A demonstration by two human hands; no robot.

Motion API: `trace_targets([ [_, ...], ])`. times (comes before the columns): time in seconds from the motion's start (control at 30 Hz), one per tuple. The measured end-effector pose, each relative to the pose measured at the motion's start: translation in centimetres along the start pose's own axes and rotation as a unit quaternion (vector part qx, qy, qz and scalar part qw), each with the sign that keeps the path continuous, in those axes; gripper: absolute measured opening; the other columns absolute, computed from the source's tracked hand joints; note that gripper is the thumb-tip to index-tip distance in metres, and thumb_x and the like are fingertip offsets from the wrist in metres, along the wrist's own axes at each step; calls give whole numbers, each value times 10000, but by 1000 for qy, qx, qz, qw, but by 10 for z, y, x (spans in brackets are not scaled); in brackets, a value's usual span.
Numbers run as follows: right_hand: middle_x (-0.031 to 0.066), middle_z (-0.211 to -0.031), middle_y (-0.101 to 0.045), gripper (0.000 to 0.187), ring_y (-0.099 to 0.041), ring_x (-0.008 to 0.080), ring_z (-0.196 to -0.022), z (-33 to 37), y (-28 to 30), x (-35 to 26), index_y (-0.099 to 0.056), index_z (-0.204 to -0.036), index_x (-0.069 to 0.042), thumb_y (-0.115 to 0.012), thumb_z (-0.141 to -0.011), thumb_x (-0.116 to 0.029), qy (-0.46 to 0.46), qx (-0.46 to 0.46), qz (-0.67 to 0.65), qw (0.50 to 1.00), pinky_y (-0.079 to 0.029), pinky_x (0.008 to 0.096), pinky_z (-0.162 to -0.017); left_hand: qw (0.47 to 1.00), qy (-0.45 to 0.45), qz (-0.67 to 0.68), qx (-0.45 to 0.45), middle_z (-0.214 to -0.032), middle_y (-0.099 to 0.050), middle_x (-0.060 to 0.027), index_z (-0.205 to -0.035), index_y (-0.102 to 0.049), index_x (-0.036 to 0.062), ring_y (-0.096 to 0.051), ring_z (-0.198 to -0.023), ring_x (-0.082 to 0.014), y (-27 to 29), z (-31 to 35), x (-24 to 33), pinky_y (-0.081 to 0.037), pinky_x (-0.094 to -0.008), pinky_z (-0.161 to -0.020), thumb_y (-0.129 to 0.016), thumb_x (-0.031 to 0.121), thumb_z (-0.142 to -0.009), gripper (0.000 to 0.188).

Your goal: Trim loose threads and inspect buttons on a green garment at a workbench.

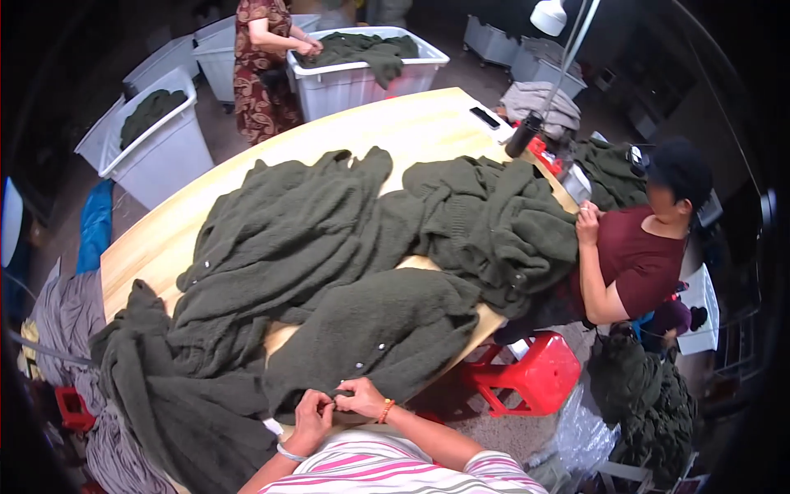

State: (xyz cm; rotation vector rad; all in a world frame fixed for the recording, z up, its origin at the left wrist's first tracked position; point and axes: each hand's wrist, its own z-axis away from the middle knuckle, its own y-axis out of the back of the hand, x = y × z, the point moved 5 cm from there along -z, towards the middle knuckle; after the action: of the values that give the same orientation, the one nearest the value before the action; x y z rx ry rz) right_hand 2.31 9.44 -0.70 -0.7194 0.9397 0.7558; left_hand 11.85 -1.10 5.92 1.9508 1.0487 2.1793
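Note:
A dark green knit cardigan (387, 317) with small pale buttons lies at the table's near edge, in front of me. My left hand (313, 418) and my right hand (360, 400) are close together at its lower edge. Both have their fingers pinched on the knit fabric, with a small dark bit between the fingertips. A small pale spot, perhaps a button, shows by my right fingertips. What exactly lies inside the pinch is too small to make out.
More green knit garments (280, 222) cover the wooden table (436, 115). A co-worker (642, 255) sits at the right; another person (267, 74) stands by a white bin (362, 82) beyond the table. A red stool (535, 370) and clear plastic (576, 432) are at my right.

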Motion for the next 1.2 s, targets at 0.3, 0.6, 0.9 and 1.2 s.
trace_targets([
  [0.3,101,-780,-679,223,-638,149,-679,1,-5,-37,-640,-951,8,-652,-793,-149,69,-13,175,982,-514,310,-646,802,326,489,-109,-809,-625,-24,-912,-597,49,-600,-703,-107,-6,11,-61,-503,-230,-652,-631,105,-896,67],
  [0.6,148,-777,-685,215,-650,205,-665,12,27,-47,-697,-911,-7,-681,-823,-203,41,38,246,968,-502,334,-628,887,346,301,-52,-918,-634,-44,-934,-581,61,-614,-812,-139,22,16,-93,-496,-275,-666,-653,57,-857,106],
  [0.9,4,-605,-576,244,-549,76,-520,12,25,-52,-675,-936,29,-643,-882,-207,-56,-24,107,992,-437,257,-485,982,-42,-50,-177,-1047,-623,-157,-1080,-613,41,-571,-998,-324,-7,-38,8,-405,-402,-921,-742,110,-732,377],
  [1.2,-23,-585,-572,252,-484,27,-482,1,33,-37,-679,-836,-46,-668,-892,-292,-122,-51,-7,991,-362,181,-440,888,249,263,-283,-741,-637,43,-839,-695,20,-517,-671,-13,-6,-45,-27,-410,-176,-603,-747,114,-804,114],
])
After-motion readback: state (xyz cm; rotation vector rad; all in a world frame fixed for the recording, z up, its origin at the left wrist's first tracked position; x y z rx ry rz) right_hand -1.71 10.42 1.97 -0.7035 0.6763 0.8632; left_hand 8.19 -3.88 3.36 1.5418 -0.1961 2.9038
